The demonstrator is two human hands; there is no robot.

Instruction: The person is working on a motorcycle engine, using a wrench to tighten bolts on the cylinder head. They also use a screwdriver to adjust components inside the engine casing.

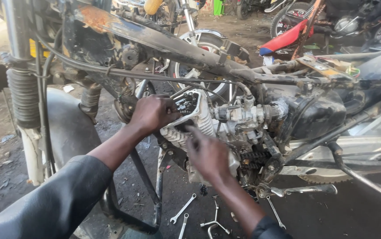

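Note:
A stripped motorcycle stands side-on with its silver finned engine (pixel 199 121) bare under the rusty black frame tube (pixel 164 42). My left hand (pixel 153 113) curls around the front of the cylinder head and grips it. My right hand (pixel 208 152) is blurred, pressed flat on the side of the engine just below the head, fingers pointing up; whether it holds anything cannot be seen. A silver carburettor (pixel 239 114) sits right behind the head.
Several spanners (pixel 182 209) and a T-shaped wrench (pixel 215 221) lie on the dark ground beneath the engine. The front fork with its rubber boot (pixel 23 95) is at the left. A footrest (pixel 308 189) juts out lower right. Other motorcycles (pixel 297 22) stand behind.

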